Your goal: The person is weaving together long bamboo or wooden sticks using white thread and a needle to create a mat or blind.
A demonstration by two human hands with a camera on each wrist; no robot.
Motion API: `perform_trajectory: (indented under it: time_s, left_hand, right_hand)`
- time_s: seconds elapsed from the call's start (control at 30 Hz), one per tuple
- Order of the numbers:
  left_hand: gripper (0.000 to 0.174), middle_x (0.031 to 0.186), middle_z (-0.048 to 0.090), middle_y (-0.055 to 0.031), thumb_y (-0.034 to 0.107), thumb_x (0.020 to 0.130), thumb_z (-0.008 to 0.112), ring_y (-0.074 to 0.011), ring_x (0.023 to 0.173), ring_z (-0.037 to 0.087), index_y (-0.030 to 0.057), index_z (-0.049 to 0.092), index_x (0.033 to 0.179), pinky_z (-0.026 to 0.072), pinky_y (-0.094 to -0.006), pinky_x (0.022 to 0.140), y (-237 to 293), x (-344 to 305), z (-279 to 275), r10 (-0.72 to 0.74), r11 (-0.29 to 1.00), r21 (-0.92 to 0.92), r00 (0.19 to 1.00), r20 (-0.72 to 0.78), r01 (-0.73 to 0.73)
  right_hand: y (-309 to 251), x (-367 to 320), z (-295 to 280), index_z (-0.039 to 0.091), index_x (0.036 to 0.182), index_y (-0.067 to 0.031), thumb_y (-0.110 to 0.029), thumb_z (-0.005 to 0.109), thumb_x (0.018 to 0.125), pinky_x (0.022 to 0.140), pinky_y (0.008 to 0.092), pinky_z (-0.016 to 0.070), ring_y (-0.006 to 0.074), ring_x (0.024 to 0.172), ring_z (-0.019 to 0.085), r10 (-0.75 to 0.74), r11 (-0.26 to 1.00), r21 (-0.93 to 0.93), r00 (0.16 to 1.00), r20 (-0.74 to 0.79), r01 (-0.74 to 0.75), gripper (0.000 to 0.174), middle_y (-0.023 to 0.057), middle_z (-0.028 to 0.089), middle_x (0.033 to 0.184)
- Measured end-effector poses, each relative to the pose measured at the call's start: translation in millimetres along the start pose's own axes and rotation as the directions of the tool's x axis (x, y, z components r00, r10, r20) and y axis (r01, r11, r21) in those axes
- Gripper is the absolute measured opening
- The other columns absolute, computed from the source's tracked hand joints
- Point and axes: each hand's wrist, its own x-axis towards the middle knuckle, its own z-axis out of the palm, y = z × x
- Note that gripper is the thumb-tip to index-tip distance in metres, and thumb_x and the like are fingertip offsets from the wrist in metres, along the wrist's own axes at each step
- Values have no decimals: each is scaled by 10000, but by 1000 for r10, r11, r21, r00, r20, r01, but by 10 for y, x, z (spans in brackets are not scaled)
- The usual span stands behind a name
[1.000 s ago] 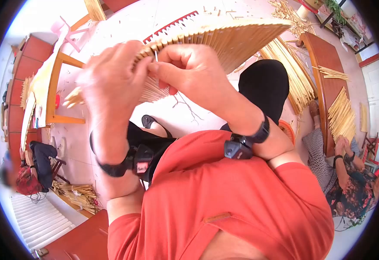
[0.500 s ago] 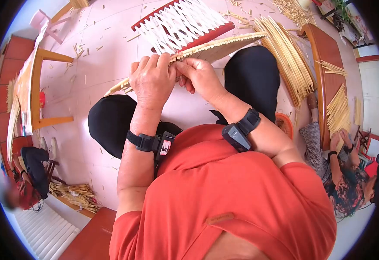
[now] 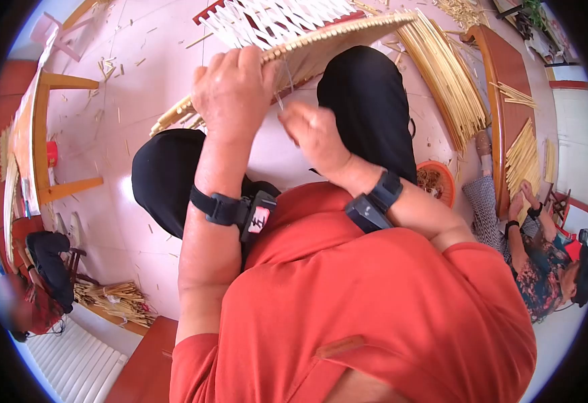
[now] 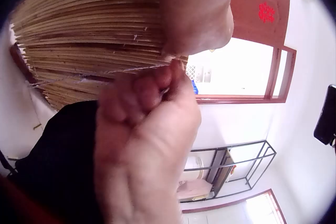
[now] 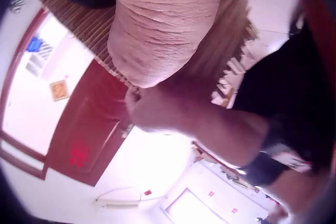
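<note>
A curved mat of thin sticks (image 3: 327, 41) rises above the knees, its sticks packed side by side. My left hand (image 3: 232, 87) grips the mat's upper edge in the head view. Lower and to the right, my right hand (image 3: 315, 133) pinches a thin pale thread (image 3: 290, 79) that runs taut from the edge. In the left wrist view the thread (image 4: 126, 70) crosses the sticks (image 4: 100, 19) to the curled right hand (image 4: 147, 134), close below the left hand (image 4: 202, 11). The right wrist view shows the right hand (image 5: 163, 29) overlapping the left hand (image 5: 168, 108).
A red-edged frame strung with white strands (image 3: 274, 20) lies beyond the mat. Bundled sticks (image 3: 445, 80) lie right of the knee, near an orange basket (image 3: 437, 181). People sit at both sides; a wooden stand (image 3: 44, 141) is at left.
My right hand has drawn away from the mat's edge, down toward my body, with the thread stretched between. My left hand stays at the edge. Mat and white-strand frame sit higher in the head view.
</note>
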Motion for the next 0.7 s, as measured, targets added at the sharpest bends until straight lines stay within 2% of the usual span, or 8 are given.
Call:
perform_trajectory:
  time_s: [0.03, 0.1, 0.13, 0.23, 0.33, 0.47, 0.63, 0.7]
  left_hand:
    - [224, 702, 621, -6, 298, 721, 738, -212, 695, 605, 130, 593, 751, 423, -364, 633, -52, 26, 20, -2, 1000, -1, 1000, 2, 2]
    - [241, 729, 639, -14, 322, 714, 747, -223, 733, 621, 129, 621, 788, 436, -373, 658, -136, 71, 34, -14, 1000, 15, 1000, 11, 14]
    - [231, 758, 655, -18, 320, 716, 750, -221, 771, 635, 134, 646, 806, 448, -374, 682, -134, 77, 20, -48, 999, 13, 998, 37, 48]
    - [208, 774, 665, -20, 301, 712, 748, -221, 786, 641, 138, 663, 809, 454, -372, 699, -104, 90, 17, -61, 998, 25, 997, 47, 60]
    - [202, 777, 669, -23, 291, 706, 747, -220, 794, 644, 134, 669, 807, 465, -370, 715, -106, 138, -61, -104, 995, 10, 984, 141, 103]
    - [218, 763, 666, -24, 295, 691, 757, -225, 778, 644, 130, 670, 806, 476, -367, 707, -126, 175, -122, -75, 996, -35, 981, 181, 83]
    - [230, 738, 657, -29, 295, 676, 773, -247, 702, 639, 123, 664, 782, 494, -378, 633, -102, 359, -313, -32, 999, 23, 999, 37, 31]
    - [253, 740, 665, -42, 316, 675, 779, -262, 685, 647, 123, 678, 805, 503, -391, 608, -159, 417, -390, -75, 997, 26, 995, 58, 74]
  right_hand:
    - [-9, -53, -15, 551, 732, -33, -208, 510, 961, 486, 213, 343, 41, 531, 421, 3, 1000, 0, 1000, 1, -3, 291, -15, 480, 593]
    - [-80, -107, -91, 555, 771, -52, -223, 507, 977, 486, 187, 347, 26, 526, 425, 146, 954, 269, 989, -29, -133, 272, -13, 508, 626]
    - [-155, -20, -179, 571, 835, -54, -228, 500, 989, 484, 171, 356, 16, 529, 430, 104, 969, 227, 994, -22, -96, 243, -11, 530, 660]
    - [-422, 238, -318, 640, 864, -24, -122, 576, 927, 477, 195, 394, 33, 519, 485, 57, 998, 47, 994, -94, -53, 133, -8, 571, 611]
    - [-394, 382, -304, 649, 853, -18, -114, 625, 894, 492, 204, 414, 39, 529, 512, 26, 995, 94, 991, -129, -13, 107, 11, 588, 612]
    - [-465, 411, -376, 660, 862, -16, -121, 658, 872, 499, 236, 423, 39, 535, 501, -24, 999, -46, 999, -36, 23, 105, 31, 579, 601]
    - [-485, 469, -407, 669, 932, -11, -101, 635, 894, 493, 205, 390, 25, 545, 463, -63, 998, -22, 997, -49, 62, 103, -7, 564, 622]
    - [-483, 506, -397, 670, 976, -11, -92, 611, 918, 493, 182, 375, 17, 552, 457, -101, 995, -11, 994, -36, 101, 116, -34, 558, 644]
